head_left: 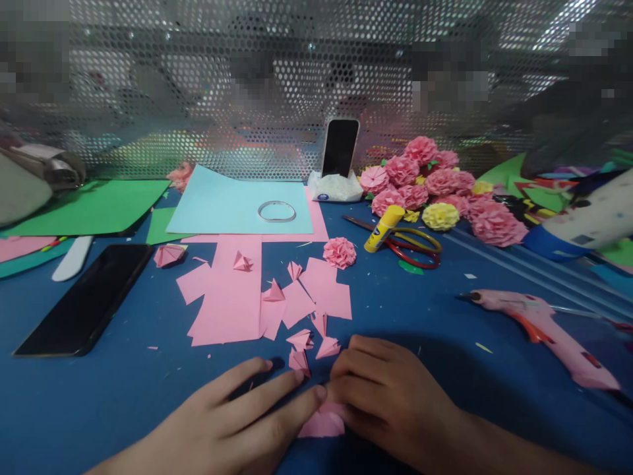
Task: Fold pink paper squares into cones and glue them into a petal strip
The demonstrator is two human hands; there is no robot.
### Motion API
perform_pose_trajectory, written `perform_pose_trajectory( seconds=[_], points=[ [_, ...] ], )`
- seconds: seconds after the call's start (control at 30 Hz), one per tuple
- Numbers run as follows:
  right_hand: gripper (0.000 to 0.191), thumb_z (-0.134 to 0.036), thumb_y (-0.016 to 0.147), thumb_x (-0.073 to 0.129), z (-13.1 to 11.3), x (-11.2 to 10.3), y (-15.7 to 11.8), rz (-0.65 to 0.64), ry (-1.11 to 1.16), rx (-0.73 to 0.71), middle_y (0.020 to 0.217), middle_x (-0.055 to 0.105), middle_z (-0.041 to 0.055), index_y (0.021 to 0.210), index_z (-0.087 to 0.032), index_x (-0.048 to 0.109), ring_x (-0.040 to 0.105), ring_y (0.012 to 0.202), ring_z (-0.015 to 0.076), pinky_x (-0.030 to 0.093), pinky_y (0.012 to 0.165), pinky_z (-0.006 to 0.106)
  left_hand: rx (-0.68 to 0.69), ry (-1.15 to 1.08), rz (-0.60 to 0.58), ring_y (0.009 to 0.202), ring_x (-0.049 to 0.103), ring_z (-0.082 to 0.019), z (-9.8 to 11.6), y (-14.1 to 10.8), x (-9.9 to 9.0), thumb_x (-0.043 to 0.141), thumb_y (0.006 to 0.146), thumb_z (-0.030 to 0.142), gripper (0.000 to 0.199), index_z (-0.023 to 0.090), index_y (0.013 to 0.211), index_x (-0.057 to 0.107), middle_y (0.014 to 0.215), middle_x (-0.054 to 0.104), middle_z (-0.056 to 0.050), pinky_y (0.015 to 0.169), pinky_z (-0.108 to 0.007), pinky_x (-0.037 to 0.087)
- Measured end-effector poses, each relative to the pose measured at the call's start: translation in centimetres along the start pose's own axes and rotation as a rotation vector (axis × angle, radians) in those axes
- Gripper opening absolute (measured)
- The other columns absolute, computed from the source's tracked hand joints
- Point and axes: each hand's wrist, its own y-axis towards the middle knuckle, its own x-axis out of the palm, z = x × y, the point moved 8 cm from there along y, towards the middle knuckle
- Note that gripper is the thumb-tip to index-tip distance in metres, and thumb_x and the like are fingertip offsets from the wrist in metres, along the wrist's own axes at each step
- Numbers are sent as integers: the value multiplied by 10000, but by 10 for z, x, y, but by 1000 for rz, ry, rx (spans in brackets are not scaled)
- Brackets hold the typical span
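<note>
A small piece of pink paper lies on the blue table at the bottom centre, between my two hands. My left hand has its fingers spread, the fingertips by the paper's upper left edge. Curled fingers of my right hand press on the paper's right side and partly cover it. Just beyond my fingertips sit several small folded pink pieces. Flat pink sheets and square pink cut pieces spread out farther up the table.
Right: a pink glue gun, red-handled scissors and a yellow glue stick. Back: pink paper flowers, a standing phone, light blue paper and a perforated metal panel. Left: a black phone.
</note>
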Motion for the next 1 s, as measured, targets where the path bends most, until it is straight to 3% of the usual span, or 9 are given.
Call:
perform_pose_trajectory(
  seconds=[0.27, 0.6, 1.0],
  points=[
    [142, -270, 1006, 552, 10, 1, 4, -73, 140, 90, 842, 653, 13, 963, -209, 673, 540, 772, 155, 384, 720, 296, -6, -88, 23, 1180, 594, -147, -6, 5, -1, 461, 1035, 160, 266, 159, 1109, 716, 1217, 703, 16, 1222, -315, 223],
    [240, -201, 1062, 427, -8, -11, 0, -20, -10, -193, 1069, 730, -29, 1044, -201, 667, 566, 940, 138, 429, 871, 292, -4, -125, -59, 1180, 595, -103, -5, -1, 1, 418, 1057, 166, 293, 134, 1212, 665, 1176, 721, 8, 1240, -271, 158],
    [282, -205, 1075, 415, -16, -14, -1, -37, -110, -256, 1103, 739, -58, 1090, -219, 696, 590, 960, 124, 432, 827, 285, 40, -134, -53, 1224, 561, -125, -5, -9, 4, 411, 1058, 157, 299, 147, 1184, 682, 1221, 707, 18, 1254, -326, 114]
  ],
)
